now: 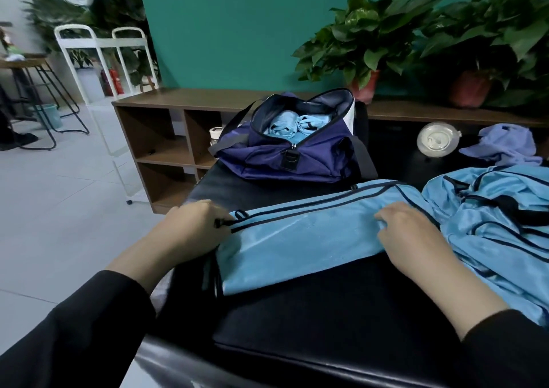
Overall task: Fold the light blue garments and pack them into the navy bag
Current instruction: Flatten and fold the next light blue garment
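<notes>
A light blue satin-like garment with navy piping [300,239] lies folded into a long band across the black padded bench top [326,313], just below centre of the view. The left hand [193,227] sits at the band's 9 o'clock end, fingers curled over the edge where a small dark loop and the piping meet; the fingertips are tucked out of sight, so how much cloth they hold cannot be told. The right hand [413,233] is at the band's 3 o'clock end, its fingers bent and pinching a ridge of the fabric. Both forearms come out of black sleeves [89,328], the right one cut off by the frame's lower edge.

At 3 o'clock from the band, touching it, a loose heap of the same light blue cloth [493,224] runs off the right edge, so its full extent is hidden. At 12 o'clock stands the navy fabric bag [285,149], unzipped, with bundled light blue garments [294,126] showing in its mouth; what lies beneath them is hidden. At 2 o'clock, beyond the heap, lie a crumpled lavender cloth [505,144] and a round clear plastic lid [436,139]. A brown wooden shelf unit [157,138] stands behind the bench, with blurred potted green plants [368,45] on top.
</notes>
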